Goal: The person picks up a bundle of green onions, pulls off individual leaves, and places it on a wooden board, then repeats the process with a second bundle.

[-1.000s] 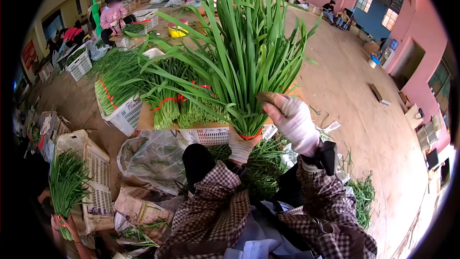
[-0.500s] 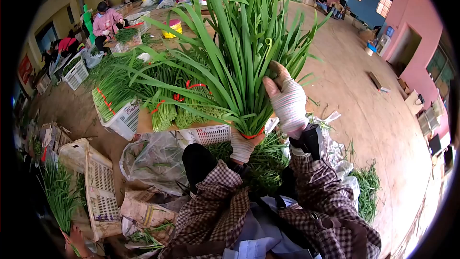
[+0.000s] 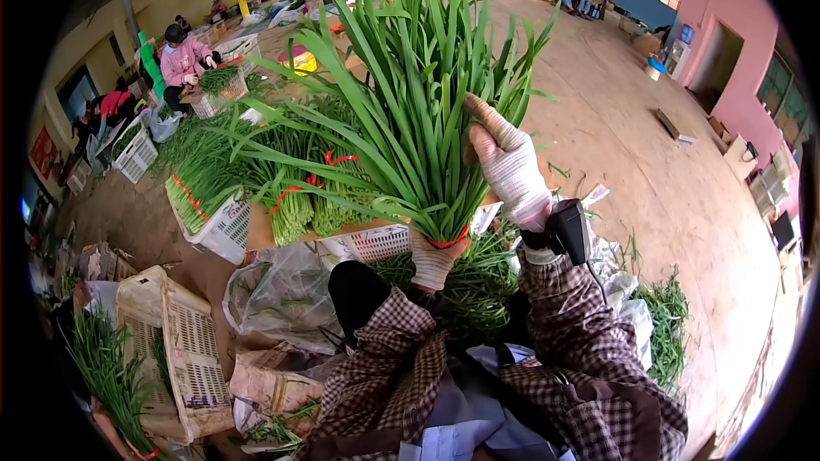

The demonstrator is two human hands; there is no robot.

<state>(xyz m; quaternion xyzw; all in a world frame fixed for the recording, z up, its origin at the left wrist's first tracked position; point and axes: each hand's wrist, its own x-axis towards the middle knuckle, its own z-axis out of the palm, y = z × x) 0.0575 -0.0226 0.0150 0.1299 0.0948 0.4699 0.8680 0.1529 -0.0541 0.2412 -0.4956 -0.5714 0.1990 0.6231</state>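
a bundle of long leaves point(image 3: 418, 111), flat, narrow, glossy green blades, stands upright at centre and fans toward 12 o'clock. a thin red band point(image 3: 448, 242) cinches its pale base. the left hand point(image 3: 433, 260), in a knitted cotton glove, is wrapped tightly around that base. at 2 o'clock from it, the gloved right hand point(image 3: 508, 166) lies against the blades, fingers nearly straight and close together; whether they pinch a leaf cannot be told. at 9 o'clock, tied bundles point(image 3: 290, 196) lie over a white lattice plastic basket point(image 3: 213, 226).

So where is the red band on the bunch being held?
In the head view, centre frame, the red band wraps the base of the green bunch, just above the left hand gripping it.
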